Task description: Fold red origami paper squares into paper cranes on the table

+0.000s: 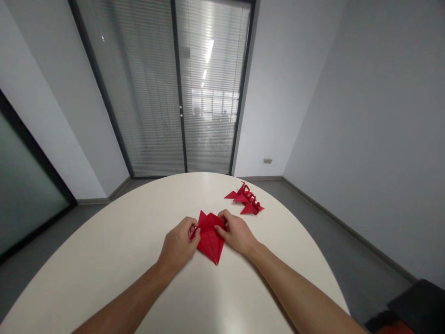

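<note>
A partly folded sheet of red origami paper [211, 240] lies on the white table between my hands, with creases running down to a point toward me. My left hand [180, 240] pinches its left edge between thumb and fingers. On the other side, my right hand [235, 230] grips the right edge, its thumb on top of the paper and the fingertips partly hidden behind it. The upper part of the paper stands raised between the two grips. Just beyond my right hand sit several folded red paper cranes [247, 199], bunched in a row.
The round white table [121, 246] has its curved far edge near a glass door [212, 116] with blinds. A dark object [419, 306], perhaps a chair, stands at the lower right beyond the edge. A wall socket [267, 161] is low on the far wall.
</note>
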Motion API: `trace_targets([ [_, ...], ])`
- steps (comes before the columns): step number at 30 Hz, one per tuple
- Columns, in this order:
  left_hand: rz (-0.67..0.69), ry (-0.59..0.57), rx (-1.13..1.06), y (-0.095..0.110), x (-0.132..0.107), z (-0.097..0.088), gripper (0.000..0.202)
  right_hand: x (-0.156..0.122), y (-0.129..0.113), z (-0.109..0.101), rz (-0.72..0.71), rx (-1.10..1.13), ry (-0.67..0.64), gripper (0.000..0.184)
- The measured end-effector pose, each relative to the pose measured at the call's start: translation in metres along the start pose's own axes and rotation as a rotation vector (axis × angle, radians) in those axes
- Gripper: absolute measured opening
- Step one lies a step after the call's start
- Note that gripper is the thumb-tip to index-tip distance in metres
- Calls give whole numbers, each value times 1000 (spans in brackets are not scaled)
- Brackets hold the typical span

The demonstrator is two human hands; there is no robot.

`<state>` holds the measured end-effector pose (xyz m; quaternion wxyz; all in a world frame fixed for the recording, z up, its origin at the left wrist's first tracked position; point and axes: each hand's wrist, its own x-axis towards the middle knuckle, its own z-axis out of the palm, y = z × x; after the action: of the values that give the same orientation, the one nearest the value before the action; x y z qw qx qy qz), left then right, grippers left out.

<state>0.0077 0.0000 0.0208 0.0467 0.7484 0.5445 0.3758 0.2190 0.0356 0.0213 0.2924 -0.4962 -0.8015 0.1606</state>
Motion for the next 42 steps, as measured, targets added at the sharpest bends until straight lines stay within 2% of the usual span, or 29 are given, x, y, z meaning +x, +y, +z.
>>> trace_targets([
  [4,-42,14,-32,-3,0,3,6,1,2,2,-22,71,1,20],
  [11,-51,12,-63,-6,1,6,29,0,1,1,-41,107,-11,18],
  [15,-60,9,-83,-4,2,6,22,-1,-1,0,-38,30,-25,4],
  [18,-70,2,-132,-1,1,3,11,-1,-2,-1,-38,-17,-25,7],
  [25,30,-1,-272,-1,2,0,26,0,-2,-1,-24,13,-16,5],
  [33,-28,-48,-296,-9,3,8,23,0,-1,0,-38,136,-10,25],
  [39,-128,-124,-236,-5,3,3,28,0,-2,-1,-36,168,4,29],
  [42,-129,-123,-274,-3,4,1,29,0,-2,-1,-25,170,9,32],
])
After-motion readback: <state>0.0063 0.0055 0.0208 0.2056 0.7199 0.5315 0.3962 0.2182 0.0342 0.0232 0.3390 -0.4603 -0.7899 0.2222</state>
